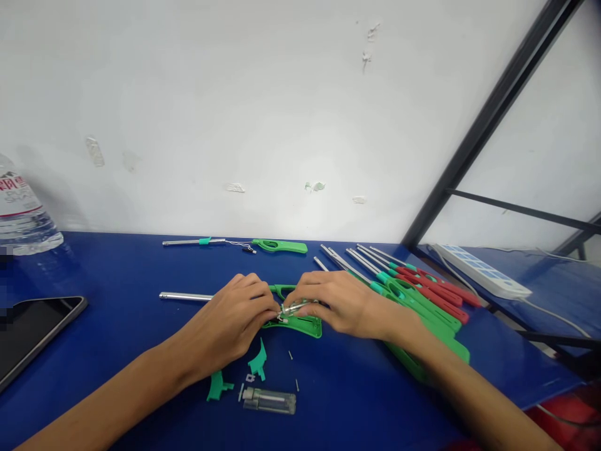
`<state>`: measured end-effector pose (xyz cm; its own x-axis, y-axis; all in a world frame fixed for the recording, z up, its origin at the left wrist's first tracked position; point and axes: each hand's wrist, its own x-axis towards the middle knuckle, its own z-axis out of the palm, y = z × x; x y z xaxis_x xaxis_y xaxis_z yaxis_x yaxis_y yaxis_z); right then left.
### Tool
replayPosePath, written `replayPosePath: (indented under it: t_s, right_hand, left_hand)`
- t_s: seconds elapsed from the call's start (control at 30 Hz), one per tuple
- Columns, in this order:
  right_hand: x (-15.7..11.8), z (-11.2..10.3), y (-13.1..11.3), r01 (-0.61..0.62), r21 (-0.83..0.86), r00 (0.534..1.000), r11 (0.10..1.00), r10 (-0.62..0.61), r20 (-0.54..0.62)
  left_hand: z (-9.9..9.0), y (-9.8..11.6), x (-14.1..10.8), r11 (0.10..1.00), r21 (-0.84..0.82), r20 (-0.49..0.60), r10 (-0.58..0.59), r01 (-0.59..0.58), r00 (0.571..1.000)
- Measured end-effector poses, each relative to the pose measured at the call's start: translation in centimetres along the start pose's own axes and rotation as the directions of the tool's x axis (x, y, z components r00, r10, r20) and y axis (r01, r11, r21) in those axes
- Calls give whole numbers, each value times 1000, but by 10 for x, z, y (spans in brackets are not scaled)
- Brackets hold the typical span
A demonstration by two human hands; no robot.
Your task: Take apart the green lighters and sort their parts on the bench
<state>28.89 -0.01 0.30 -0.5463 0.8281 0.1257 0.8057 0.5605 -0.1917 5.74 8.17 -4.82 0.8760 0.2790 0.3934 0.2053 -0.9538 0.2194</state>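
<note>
Over the blue table, my left hand (239, 313) and my right hand (331, 300) meet above an open green lighter casing (307, 324). Between the right thumb and fingers is a small silver metal part (293, 307). The left fingertips pinch together beside a small black and white piece; what exactly they hold is too small to tell. A metal tube (185, 296) sticks out to the left from behind the left hand. Nearer me lie two teal triggers (258, 360), a clear fuel tank (270, 401), two tiny screws (297, 385) and small loose bits.
Behind the hands lies a disassembled green lighter (280, 246) with its tube and wires. Green and red lighters (425, 307) are piled at right, near a power strip (486, 270) and a dark metal frame (488, 119). A phone (35, 332) and water bottle (23, 213) are at left.
</note>
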Motion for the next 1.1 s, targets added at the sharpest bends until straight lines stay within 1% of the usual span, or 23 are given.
replayPosePath:
  t_s: [0.13,0.2,0.3,0.43,0.53,0.6,0.67,0.73,0.8,0.87,0.97,1.03,1.1]
  right_hand:
    - [-3,-8,2,-76,-17,997,997,76,-19]
    - [-4,-11,2,-106,-13,994,994,106,-25]
    - [-5,-14,0,-131,17,991,991,131,9]
    - [-8,-21,-5,-159,77,984,984,151,96]
    - [-13,-27,-6,-199,147,968,969,170,186]
    - [-16,-29,-5,-238,188,948,953,186,260]
    - [-20,-28,-2,-277,228,921,934,190,341]
    - [-22,-25,1,-305,274,892,912,173,418]
    - [-22,-22,2,-304,291,883,907,154,443]
    - [-20,-20,2,-285,251,902,925,171,396]
    - [-14,-15,0,-233,131,957,964,203,208]
    - [-9,-10,-1,-188,43,979,981,184,90]
    - [-6,-3,0,-152,-30,987,988,154,51]
  left_hand:
    - [-2,-1,-1,992,-112,-4,-57,56,998]
    - [-3,0,-1,983,-166,32,-74,79,997]
    - [-6,2,-1,972,-205,83,-101,117,991]
    - [-9,6,-2,968,-192,82,-145,158,986]
    - [-12,7,-4,972,-169,28,-162,165,986]
    - [-12,6,-5,975,-146,-21,-172,167,985]
    - [-13,3,-6,978,-105,-41,-185,180,982]
    - [-13,-2,-7,980,-46,-34,-193,191,981]
    - [-14,-8,-9,980,29,-8,-195,195,981]
    - [-14,-16,-11,972,113,31,-210,205,977]
    - [-15,-27,-15,948,200,94,-270,247,958]
    - [-16,-31,-17,939,210,120,-302,274,946]
    - [-17,-34,-17,939,196,135,-311,282,941]
